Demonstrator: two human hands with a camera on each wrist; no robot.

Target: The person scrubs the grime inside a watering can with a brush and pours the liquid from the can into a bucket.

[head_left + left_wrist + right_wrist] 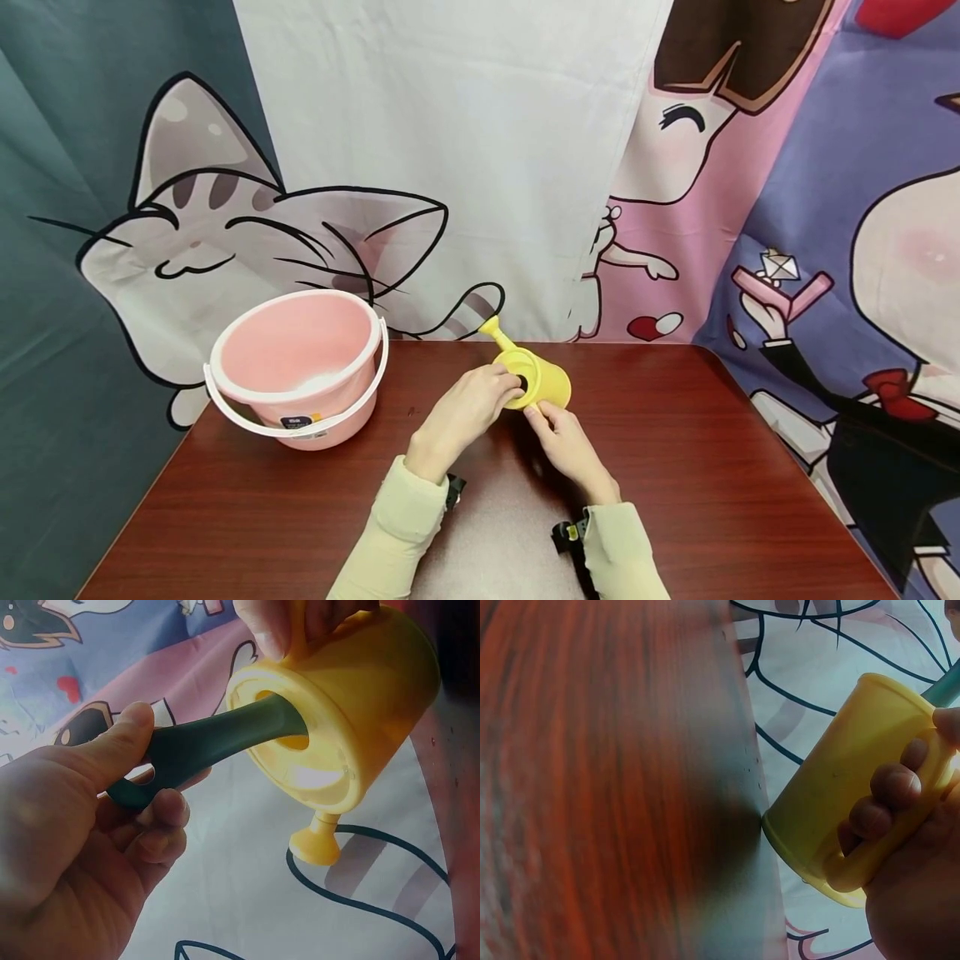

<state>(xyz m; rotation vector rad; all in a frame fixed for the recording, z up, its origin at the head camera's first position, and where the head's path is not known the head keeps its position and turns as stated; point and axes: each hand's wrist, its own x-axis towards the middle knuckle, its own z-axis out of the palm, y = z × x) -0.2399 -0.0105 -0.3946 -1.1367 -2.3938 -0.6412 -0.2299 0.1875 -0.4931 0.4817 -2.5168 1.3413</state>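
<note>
A yellow toy watering can (553, 385) is held tilted near the far edge of the table, its round top opening turned towards my left hand (465, 412). My right hand (568, 450) grips the can's handle, with the fingers wrapped through it in the right wrist view. In the left wrist view, my left thumb and fingers pinch a dark green tool handle (202, 746) with a hole in its end. The handle's other end goes into the can's opening, so the rest of the tool is hidden. The yellow sprinkler spout (319, 840) points away from me.
A pink bucket (341, 429) with a white carrying handle (258, 429) stands on the left of the dark red wooden table (697, 467). Cloth with cartoon prints (450, 125) hangs right behind the table's far edge.
</note>
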